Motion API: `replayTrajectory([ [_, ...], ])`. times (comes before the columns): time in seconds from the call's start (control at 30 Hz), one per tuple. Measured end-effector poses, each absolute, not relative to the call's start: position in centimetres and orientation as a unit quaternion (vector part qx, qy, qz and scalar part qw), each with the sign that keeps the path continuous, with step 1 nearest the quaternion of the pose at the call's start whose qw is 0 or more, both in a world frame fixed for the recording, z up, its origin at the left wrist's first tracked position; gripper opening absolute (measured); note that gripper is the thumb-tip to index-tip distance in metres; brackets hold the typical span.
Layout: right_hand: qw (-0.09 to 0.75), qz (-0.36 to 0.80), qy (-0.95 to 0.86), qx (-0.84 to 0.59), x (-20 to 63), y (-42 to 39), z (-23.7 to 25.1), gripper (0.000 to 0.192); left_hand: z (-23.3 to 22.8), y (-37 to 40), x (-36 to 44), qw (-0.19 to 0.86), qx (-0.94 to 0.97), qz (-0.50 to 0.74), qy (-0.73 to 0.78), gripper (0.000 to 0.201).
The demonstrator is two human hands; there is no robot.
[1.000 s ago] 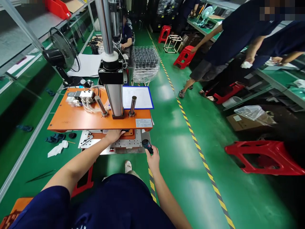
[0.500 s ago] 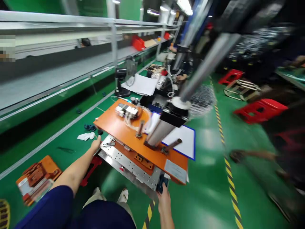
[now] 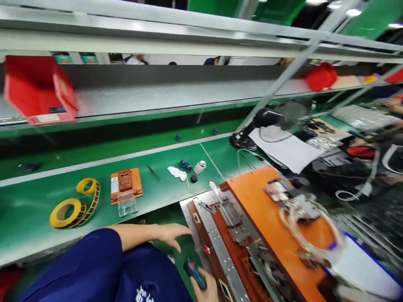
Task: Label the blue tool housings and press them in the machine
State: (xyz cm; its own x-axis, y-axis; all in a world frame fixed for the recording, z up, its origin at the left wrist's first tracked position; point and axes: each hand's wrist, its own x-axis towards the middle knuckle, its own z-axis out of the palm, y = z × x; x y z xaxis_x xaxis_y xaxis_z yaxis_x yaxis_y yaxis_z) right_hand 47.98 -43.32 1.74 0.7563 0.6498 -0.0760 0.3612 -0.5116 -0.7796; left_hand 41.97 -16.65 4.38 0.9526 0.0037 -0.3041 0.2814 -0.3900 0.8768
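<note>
My left hand [image 3: 174,234] is open, fingers stretched toward the near edge of a press fixture with a metal plate [image 3: 214,228] and an orange top plate [image 3: 252,193]. Nothing shows in it. Low in the picture, my right hand [image 3: 208,288] grips a dark teal handheld object [image 3: 197,274] in front of the fixture; its exact kind is blurred. Beyond my left hand, a white bottle [image 3: 200,167], a round black cap [image 3: 194,178], a crumpled white wipe [image 3: 176,173] and small dark blue parts [image 3: 185,165] rest on the green bench.
To the left lie a yellow tape roll [image 3: 67,213], an orange jig [image 3: 126,185] and tweezers [image 3: 154,173]. A red bin [image 3: 40,90] sits on the shelf above. At right are a black fan [image 3: 258,126], paper sheets [image 3: 285,147] and looping pneumatic tubes [image 3: 296,226].
My view has swung left along the bench. My left hand has come away from the fixture's left end, and my right hand from its right end, carrying the dark teal object.
</note>
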Motion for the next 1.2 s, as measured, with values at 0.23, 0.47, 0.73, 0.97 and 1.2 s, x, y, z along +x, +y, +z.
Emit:
replayTrajectory([
  [0.23, 0.378, 0.214, -0.484, -0.760, 46.7, -22.5, 7.4, 0.035, 6.0, -5.4, 35.7, 0.523, 0.846, -0.054, 0.091, 0.057],
  [0.47, 0.361, 0.242, -0.497, -0.751, 44.4, -12.7, 7.4, 0.031, 3.7, 16.1, 27.9, 0.438, 0.742, 0.167, 0.479, 0.051],
  [0.73, 0.322, 0.341, -0.448, -0.761, 42.8, -13.2, 3.9, 0.027, -1.0, 34.0, 22.6, 0.320, 0.551, 0.221, 0.738, 0.043],
  [0.97, 0.294, 0.340, -0.424, -0.786, 44.0, -11.0, 5.5, 0.023, -3.0, 35.4, 23.4, 0.291, 0.506, 0.250, 0.773, 0.064],
  [1.2, 0.228, 0.329, -0.486, -0.777, 47.7, -5.4, 7.0, 0.016, -1.5, 27.4, 24.3, 0.262, 0.576, 0.330, 0.701, 0.075],
])
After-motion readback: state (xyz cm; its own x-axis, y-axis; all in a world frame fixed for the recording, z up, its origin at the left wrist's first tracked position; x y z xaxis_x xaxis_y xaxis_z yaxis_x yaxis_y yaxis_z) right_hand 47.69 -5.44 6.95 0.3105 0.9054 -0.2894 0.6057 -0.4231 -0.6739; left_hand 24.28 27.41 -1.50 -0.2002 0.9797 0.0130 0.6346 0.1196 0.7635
